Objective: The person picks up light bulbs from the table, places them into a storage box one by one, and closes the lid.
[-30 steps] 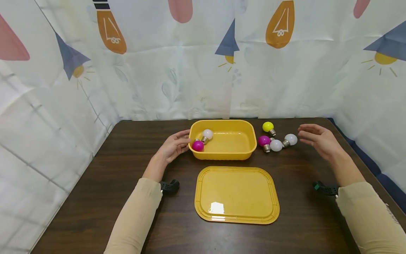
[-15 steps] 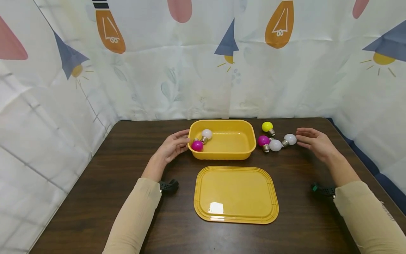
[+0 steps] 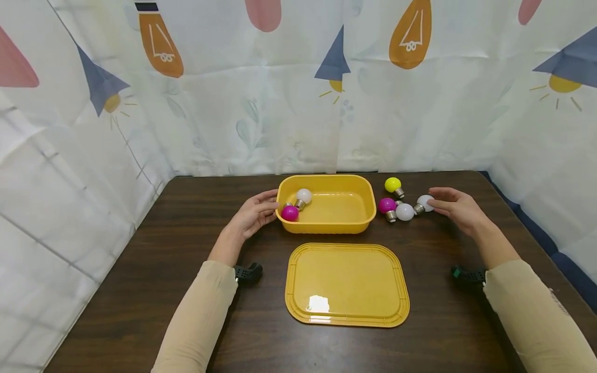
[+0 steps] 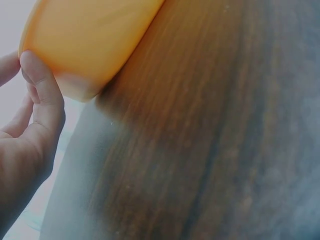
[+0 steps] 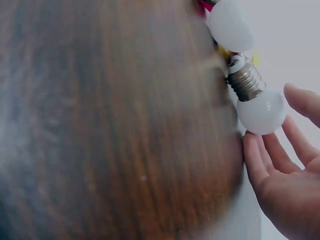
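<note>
My left hand (image 3: pixel 255 214) is at the left end of a yellow plastic container (image 3: pixel 345 207), its loosely bent fingers touching the outer wall near the rim. In the left wrist view, fingertips (image 4: pixel 32 62) meet the yellow wall. Inside the container lie a white bulb (image 3: pixel 304 195) and a magenta bulb (image 3: pixel 289 213). To the right, my right hand (image 3: pixel 459 209) is spread around the globe of the rightmost white bulb (image 5: pixel 262 112), fingertips right beside it and thumb apart. Next to it lie another white bulb (image 3: pixel 404 212), a magenta bulb (image 3: pixel 386 205) and a yellow bulb (image 3: pixel 393 184).
A flat yellow lid (image 3: pixel 347 285) lies on the dark wooden table (image 3: pixel 154 290) in front of the container. A patterned white curtain (image 3: pixel 289 114) hangs along the table's back edge and both sides.
My right hand has moved left and come down to the rightmost white bulb. My left hand stays at the container, and the bulbs have not moved.
</note>
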Tool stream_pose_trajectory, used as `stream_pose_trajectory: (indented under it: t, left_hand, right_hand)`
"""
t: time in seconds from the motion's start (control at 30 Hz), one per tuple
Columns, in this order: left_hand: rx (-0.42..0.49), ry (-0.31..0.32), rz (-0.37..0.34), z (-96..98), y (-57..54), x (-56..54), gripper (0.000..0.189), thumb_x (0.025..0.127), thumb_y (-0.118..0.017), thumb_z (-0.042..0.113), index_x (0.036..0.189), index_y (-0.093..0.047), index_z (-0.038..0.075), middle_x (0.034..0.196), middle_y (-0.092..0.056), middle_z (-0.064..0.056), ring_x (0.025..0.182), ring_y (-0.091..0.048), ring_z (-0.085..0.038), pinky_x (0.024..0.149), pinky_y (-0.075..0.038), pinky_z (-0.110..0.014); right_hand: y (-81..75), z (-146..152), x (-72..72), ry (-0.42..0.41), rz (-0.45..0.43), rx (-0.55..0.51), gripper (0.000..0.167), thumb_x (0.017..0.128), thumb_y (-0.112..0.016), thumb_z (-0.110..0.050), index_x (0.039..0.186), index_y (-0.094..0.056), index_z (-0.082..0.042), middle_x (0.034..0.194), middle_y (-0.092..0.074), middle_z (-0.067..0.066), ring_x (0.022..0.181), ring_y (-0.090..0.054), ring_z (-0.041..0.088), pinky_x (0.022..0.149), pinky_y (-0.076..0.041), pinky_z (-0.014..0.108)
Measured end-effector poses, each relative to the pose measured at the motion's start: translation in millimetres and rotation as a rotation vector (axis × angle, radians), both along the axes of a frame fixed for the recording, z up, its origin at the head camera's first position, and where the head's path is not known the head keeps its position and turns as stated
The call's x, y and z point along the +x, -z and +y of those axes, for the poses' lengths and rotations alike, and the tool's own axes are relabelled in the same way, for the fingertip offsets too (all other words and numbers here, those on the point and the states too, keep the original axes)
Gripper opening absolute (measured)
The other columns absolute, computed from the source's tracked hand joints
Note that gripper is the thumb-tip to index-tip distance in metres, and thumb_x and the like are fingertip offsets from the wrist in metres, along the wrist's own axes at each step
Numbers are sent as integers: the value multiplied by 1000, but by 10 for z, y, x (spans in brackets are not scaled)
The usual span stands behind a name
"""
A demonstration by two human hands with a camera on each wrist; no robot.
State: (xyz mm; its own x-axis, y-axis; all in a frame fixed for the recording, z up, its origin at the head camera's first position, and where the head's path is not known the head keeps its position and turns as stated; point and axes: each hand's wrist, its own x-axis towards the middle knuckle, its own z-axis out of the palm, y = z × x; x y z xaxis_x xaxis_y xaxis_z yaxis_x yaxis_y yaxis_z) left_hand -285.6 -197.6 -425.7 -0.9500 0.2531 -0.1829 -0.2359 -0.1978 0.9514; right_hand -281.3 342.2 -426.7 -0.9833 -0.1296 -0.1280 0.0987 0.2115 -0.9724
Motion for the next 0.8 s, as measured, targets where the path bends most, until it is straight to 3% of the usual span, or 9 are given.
stream_pose_trajectory:
  t: [0.1,0.33,0.47,0.6,0.8]
  left_hand:
    - [1,-2,0,8,-1,-2,53,104,-58,2,154,-41,4,143,-50,-23,97,-66,-18,80,-56,-26]
    - [-2,-5,0,9,-8,-3,53,104,-59,2,154,-41,4,141,-52,-22,96,-66,-19,81,-57,-26]
    - [-3,-2,1,11,-10,-5,53,104,-59,2,154,-41,3,140,-53,-22,95,-66,-18,81,-57,-26]
    - [-6,-4,2,11,-9,-2,53,104,-59,3,154,-41,3,138,-54,-20,94,-66,-17,80,-56,-26]
    - [-9,-3,6,4,11,-5,54,104,-59,3,154,-40,3,135,-56,-18,93,-67,-16,81,-57,-26]
  right_hand:
    - [22,2,-24,-9,-14,55,73,101,-69,-28,156,-32,4,152,-35,12,113,-51,-2,96,-48,16]
    - [30,22,-48,-18,-47,142,78,100,-69,-35,159,-30,0,153,-37,11,117,-47,4,95,-44,16]
    - [34,34,-56,-28,-51,207,79,100,-68,-38,160,-30,-3,156,-36,17,121,-45,9,108,-41,30]
    - [54,34,-77,-35,-56,222,79,100,-69,-36,160,-30,-2,157,-34,21,124,-44,14,118,-30,49]
    - [72,30,-62,-30,-56,225,78,99,-71,-35,159,-33,-1,155,-37,21,124,-46,15,118,-29,53]
